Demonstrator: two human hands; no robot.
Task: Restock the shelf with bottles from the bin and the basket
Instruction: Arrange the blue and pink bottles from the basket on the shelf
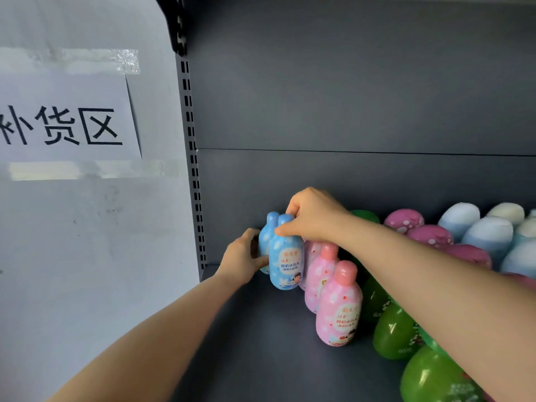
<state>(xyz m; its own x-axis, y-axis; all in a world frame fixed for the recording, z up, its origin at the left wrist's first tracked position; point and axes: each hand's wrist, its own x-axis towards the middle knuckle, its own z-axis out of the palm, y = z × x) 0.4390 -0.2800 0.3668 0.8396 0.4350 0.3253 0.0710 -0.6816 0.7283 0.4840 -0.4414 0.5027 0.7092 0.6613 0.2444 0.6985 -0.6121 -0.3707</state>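
The right hand (pixel 311 216) pinches the front blue bottle (pixel 285 256) by its neck, fingers closed; the left hand (pixel 243 258) cups the rear blue bottle (pixel 265 239). Best to set it down upright just ahead of the fingers, clear of the pink bottles (pixel 338 306).

Bare shelf (pixel 261 343) left of bottles (pixel 338 309)

Close head view down into shelf (pixel 275 343)

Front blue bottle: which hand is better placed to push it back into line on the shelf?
Probably the right hand: it grips the front blue bottle at its neck from above, so it can steer it. The left hand sits at the side, against the rear blue bottle, and looks better used as a steadying stop.
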